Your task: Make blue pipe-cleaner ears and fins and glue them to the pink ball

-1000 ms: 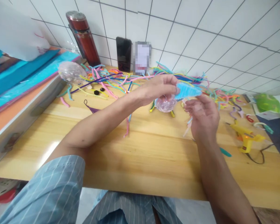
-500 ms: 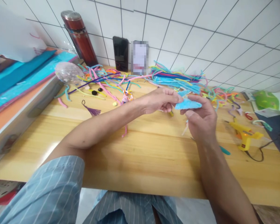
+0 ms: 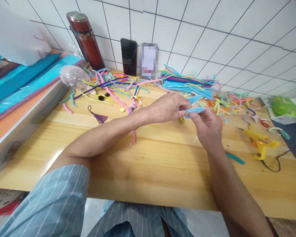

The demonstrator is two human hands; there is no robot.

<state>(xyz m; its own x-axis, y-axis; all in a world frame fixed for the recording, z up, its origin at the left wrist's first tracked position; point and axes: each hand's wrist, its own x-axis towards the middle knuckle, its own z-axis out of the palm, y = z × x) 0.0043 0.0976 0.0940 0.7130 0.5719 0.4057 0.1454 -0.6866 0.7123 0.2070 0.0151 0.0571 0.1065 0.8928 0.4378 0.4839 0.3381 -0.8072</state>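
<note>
Between my two hands, above the wooden table, is a light blue fuzzy piece that looks made of pipe cleaners (image 3: 196, 109). My left hand (image 3: 171, 107) has its fingers pinched on the piece's left end. From the other side my right hand (image 3: 208, 126) grips it between thumb and fingers. One blue strip points up and right from the left fingertips, with a second strip below it; how they join is hidden by my fingers. A small pink-and-white pipe cleaner figure (image 3: 133, 104) lies left of my left wrist.
A yellow glue gun (image 3: 261, 142) with a cord stands at the right, near a teal-handled tool (image 3: 236, 158). Bundled pipe cleaners (image 3: 187, 86) lie along the wall. A red thermos (image 3: 87, 42), a black phone (image 3: 129, 56) and a purple tassel (image 3: 100, 118) are to the left.
My right hand has moved slightly left and down, closing in on my left hand. The blue piece has turned, so its broad face is less visible and the strips look narrower.
</note>
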